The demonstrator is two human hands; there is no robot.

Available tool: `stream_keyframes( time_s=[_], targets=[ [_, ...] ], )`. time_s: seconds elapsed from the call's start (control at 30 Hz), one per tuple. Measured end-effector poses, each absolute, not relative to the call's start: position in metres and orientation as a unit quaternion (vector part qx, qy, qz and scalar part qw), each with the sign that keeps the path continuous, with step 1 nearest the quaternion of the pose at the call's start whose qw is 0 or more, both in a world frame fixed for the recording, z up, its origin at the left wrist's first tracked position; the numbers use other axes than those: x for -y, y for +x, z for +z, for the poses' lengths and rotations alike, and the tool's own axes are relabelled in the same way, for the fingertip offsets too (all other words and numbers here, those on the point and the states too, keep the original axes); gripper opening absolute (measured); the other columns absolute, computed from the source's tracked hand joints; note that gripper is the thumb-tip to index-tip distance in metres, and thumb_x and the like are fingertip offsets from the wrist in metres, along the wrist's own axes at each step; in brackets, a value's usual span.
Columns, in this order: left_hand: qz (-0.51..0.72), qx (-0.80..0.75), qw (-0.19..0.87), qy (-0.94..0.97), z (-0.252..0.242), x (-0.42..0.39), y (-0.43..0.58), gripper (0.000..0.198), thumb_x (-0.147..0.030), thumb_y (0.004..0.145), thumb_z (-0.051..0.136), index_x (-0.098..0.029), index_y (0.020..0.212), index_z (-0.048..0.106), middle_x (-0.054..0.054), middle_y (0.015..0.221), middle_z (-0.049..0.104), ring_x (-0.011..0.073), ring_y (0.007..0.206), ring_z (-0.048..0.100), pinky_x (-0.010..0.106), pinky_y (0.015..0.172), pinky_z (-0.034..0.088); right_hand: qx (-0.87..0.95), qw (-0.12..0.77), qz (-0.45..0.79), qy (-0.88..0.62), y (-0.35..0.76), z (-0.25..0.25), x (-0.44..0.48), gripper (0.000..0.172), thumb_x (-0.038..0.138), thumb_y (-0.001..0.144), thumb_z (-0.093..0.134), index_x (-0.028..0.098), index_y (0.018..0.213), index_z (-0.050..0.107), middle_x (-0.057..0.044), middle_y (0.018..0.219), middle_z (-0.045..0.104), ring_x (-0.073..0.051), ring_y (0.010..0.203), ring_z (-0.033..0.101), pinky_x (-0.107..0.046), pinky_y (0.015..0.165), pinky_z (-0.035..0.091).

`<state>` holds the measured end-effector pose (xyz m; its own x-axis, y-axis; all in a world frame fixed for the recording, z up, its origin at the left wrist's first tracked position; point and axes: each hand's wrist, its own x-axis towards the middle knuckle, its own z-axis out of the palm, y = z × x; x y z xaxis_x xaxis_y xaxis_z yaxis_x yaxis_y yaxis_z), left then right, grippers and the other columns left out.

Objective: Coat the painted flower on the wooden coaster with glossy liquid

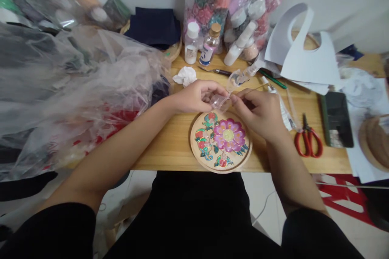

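Observation:
My left hand [202,95] is closed round a small clear plastic cup [219,103], tilted above the back edge of a round wooden board. Close beside it on the right, my right hand [258,109] pinches a thin stick [253,89] near the cup's mouth. The round board [193,145] lies at the table's front edge and bears a large pink-purple flower [229,134] with smaller red and green motifs outlined in gold. Just behind the hands is another clear cup [233,81].
Orange-handled scissors [308,141] and a dark phone [337,119] lie at right. Bottles [209,46], a crumpled white tissue [185,76] and a dark-handled tool [221,72] stand or lie behind. Plastic wrapping [75,89] covers the left. White cut paper [313,60] is at back right.

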<state>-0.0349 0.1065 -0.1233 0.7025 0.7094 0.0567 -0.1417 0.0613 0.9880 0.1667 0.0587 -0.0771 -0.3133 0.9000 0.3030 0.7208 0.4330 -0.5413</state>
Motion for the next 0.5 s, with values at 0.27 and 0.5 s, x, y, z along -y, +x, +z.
stream_keyframes(
  time_s=[0.27, 0.5],
  targets=[
    [0.309, -0.233, 0.682, 0.621, -0.122, -0.107, -0.035, 0.036, -0.003, 0.061, 0.075, -0.012, 0.094, 0.065, 0.009, 0.102, 0.072, 0.0166, 0.097, 0.07, 0.029, 0.089, 0.055, 0.72, 0.354, 0.288, -0.522, 0.17, -0.071, -0.061, 0.041, 0.049, 0.088, 0.061, 0.018, 0.061, 0.062, 0.002, 0.05, 0.054, -0.008, 0.043, 0.04, -0.023, 0.04, 0.027],
    [0.315, -0.238, 0.669, 0.63, -0.121, -0.108, -0.033, 0.035, 0.0, 0.061, 0.076, -0.013, 0.091, 0.065, 0.005, 0.099, 0.072, 0.0163, 0.098, 0.069, 0.034, 0.097, 0.054, 0.832, 0.205, 0.381, -0.346, 0.173, -0.056, -0.052, 0.033, 0.034, 0.089, 0.063, 0.018, 0.061, 0.059, 0.005, 0.049, 0.053, -0.005, 0.041, 0.039, -0.021, 0.042, 0.029]
  ],
)
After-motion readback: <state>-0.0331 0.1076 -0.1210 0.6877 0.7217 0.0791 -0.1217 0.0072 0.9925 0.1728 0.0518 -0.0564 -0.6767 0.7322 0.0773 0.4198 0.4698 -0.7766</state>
